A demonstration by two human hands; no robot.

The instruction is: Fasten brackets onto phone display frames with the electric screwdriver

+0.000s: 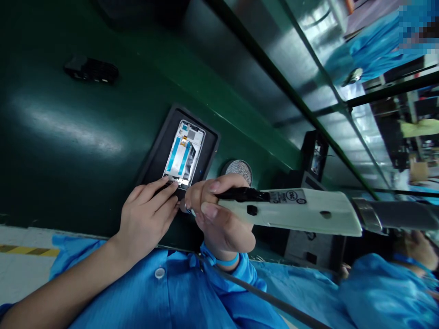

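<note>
An opened phone point(180, 157), with a white frame and blue strips, lies in a black tray point(213, 151). The fingertips of my left hand point(146, 214) rest on the phone's lower end, the fingers stretched out side by side. My right hand point(222, 214) is wrapped round a white electric screwdriver point(302, 212) with a black lever. The screwdriver lies almost level across the view, its working end toward the phone's lower edge. My right fingers hide the tip, so I cannot tell whether it touches a screw.
Behind my right hand stands a round dish of small screws point(240, 169). A dark bundled cable point(91, 70) lies on the green bench point(68, 128). A black box point(313, 153) is to the right. A co-worker's blue sleeve point(373, 292) is at the lower right; another person is beyond the metal frame.
</note>
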